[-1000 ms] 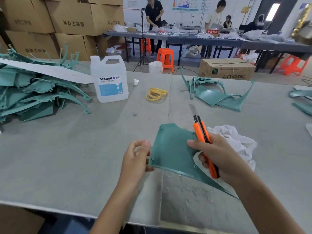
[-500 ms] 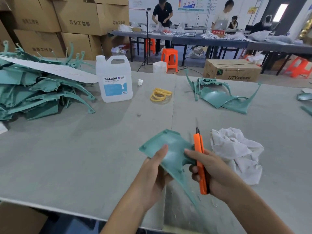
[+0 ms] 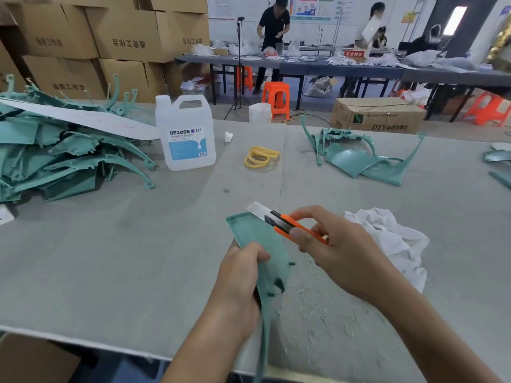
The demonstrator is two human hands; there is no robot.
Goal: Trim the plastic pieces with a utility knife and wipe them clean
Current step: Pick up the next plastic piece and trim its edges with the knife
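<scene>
Above the grey felt table [image 3: 110, 258], lower centre of the frame, a flat teal plastic piece [image 3: 254, 236] sits gripped in the left hand [image 3: 237, 286]. The right hand [image 3: 337, 252] clasps an orange utility knife [image 3: 282, 223], blade at the piece's top edge.

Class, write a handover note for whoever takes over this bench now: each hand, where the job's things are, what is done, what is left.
Left hand grips the flat teal plastic piece above the grey table. Right hand holds the orange utility knife, blade out at the piece's top edge.
White cloth lies right of the hands; pile of teal plastic pieces far left.
Done: shavings show some trimming.
Left: finish this edge, wipe the piece, do the pile.
</scene>
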